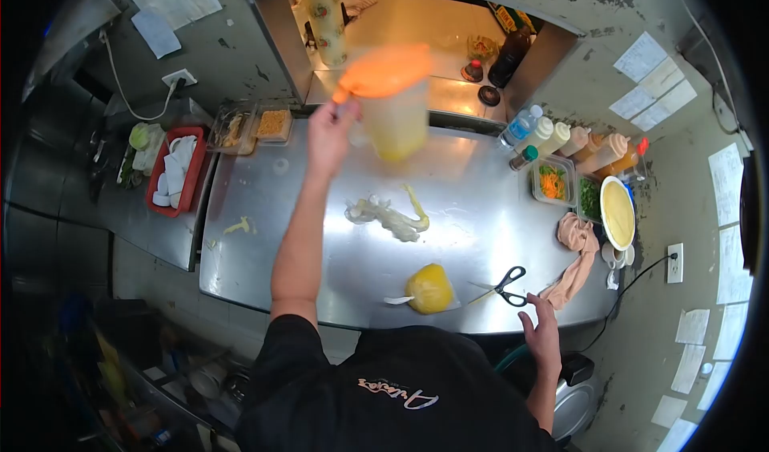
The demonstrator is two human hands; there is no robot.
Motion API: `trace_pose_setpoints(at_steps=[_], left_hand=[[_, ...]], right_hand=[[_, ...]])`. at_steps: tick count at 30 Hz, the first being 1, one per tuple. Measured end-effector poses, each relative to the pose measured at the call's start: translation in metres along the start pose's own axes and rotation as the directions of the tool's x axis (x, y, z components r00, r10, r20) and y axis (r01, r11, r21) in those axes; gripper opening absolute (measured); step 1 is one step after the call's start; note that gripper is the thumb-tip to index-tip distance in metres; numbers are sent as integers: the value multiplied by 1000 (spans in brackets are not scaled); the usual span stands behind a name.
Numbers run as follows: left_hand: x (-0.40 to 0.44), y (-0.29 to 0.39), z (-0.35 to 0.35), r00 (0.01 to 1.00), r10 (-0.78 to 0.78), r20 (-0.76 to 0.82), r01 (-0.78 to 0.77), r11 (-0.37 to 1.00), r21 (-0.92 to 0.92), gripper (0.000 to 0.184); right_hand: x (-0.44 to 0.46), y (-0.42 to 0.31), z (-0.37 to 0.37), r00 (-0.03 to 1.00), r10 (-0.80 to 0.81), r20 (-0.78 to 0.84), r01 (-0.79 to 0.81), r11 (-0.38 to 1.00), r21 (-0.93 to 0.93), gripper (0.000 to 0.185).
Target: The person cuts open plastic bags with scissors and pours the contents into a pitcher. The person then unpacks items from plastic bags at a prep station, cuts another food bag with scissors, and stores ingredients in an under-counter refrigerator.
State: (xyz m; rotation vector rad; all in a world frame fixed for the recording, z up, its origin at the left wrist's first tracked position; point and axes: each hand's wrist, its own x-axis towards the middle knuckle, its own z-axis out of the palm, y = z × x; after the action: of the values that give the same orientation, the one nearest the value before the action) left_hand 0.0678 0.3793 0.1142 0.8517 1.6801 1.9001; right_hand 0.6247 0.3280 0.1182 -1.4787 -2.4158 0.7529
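My left hand (331, 135) is raised over the back of the steel table, its fingers closed on the side of a translucent pitcher (396, 119) with an orange top. Motion blurs the pitcher; something yellow shows at its bottom. My right hand (543, 336) is at the front edge, fingers apart, its fingertips close to the handles of black scissors (510, 286); I cannot tell whether they touch. Left of the scissors sits a plastic bag of yellow filling (431, 289). A crumpled, smeared clear plastic piece (388, 215) lies mid-table.
Along the right wall stand squeeze bottles (575, 141), a tub of shredded vegetables (553, 181), a round yellow-topped container (618, 213) and a pink cloth (575, 256). A red basket (176, 171) and food tubs (274, 123) are at left. Behind the table opens a serving window (416, 27).
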Motion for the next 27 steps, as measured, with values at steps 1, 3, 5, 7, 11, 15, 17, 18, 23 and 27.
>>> trace_pose_setpoints(at_steps=[1, 3, 5, 7, 11, 15, 17, 18, 23, 27], left_hand=[[26, -8, -16, 997, 68, -26, -66, 995, 74, 23], [72, -15, -35, 980, 179, -88, -161, 970, 184, 27], [126, -60, -56, 948, 266, -174, -218, 942, 254, 25], [155, -80, -61, 946, 247, -209, -238, 969, 70, 24], [223, -140, -88, 911, 273, -309, -248, 961, 118, 22], [216, -136, -91, 866, 395, -308, -213, 847, 486, 45], [193, -126, -90, 856, 339, -389, -15, 770, 638, 60], [182, -134, -92, 816, 407, -411, 33, 677, 735, 64], [-15, -121, -31, 844, 535, 44, -452, 664, 596, 38], [-151, -124, -4, 903, 239, 357, -402, 765, 504, 24]], right_hand=[[-5, -7, 2, 999, 21, 31, -21, 1000, 12, 42], [-17, -10, 6, 996, 52, 67, -53, 998, 15, 44], [-30, -12, 8, 975, 182, 130, -180, 983, -29, 44], [-40, -13, 10, 964, 223, 147, -219, 975, -44, 45], [-44, -23, 11, 936, 302, 182, -302, 953, -24, 47], [-34, -12, 36, 929, 334, 157, -325, 942, -83, 49], [-17, -14, 49, 892, 436, 122, -417, 896, -151, 45], [-6, -13, 57, 887, 450, 105, -438, 891, -123, 43], [24, 51, 117, 990, 36, -138, -98, 872, -480, 45], [25, 92, 116, 997, -72, -20, 53, 864, -501, 49]])
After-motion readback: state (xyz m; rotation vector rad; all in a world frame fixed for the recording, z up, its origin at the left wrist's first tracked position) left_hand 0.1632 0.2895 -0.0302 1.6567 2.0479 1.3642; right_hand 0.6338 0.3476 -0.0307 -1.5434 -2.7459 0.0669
